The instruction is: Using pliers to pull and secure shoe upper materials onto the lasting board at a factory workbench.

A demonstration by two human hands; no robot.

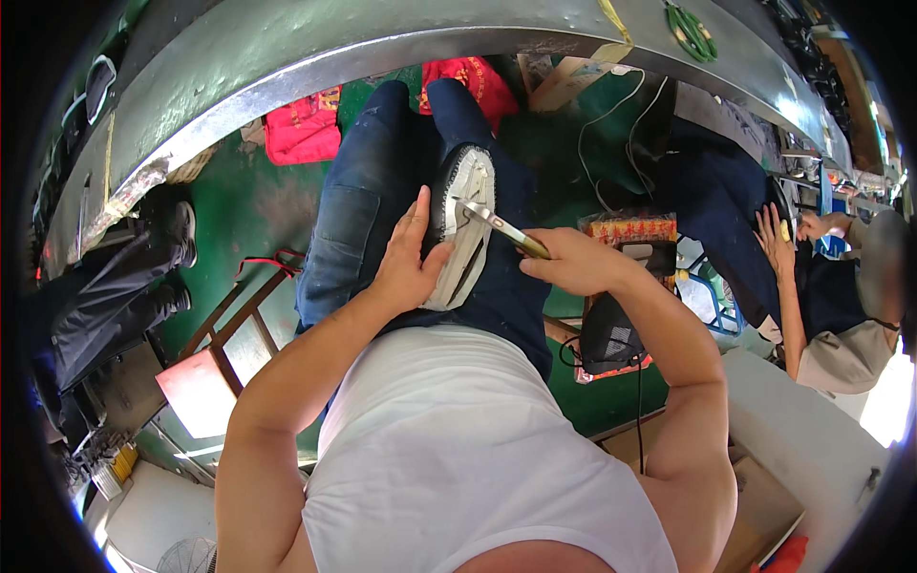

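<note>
A shoe (468, 234) lies sole-side up across my lap, with a pale sole surface and a dark upper edge showing. My left hand (413, 256) braces it from the left, fingers along its side and thumb on the sole's edge. In my right hand (573, 260) is a pliers-like metal tool (504, 227) with a yellowish-green handle, held in closed fingers. The tool's narrow tip meets the sole near its upper middle. Whether its jaws grip anything is too small to tell.
A metal-edged bench (478, 43) curves across the far side, holding a green coil (692, 33). A black bag-like object (611, 334) is by my right elbow. One co-worker (831, 296) sits at right; another person's legs (124, 277) show at left, near a wooden stool (215, 368).
</note>
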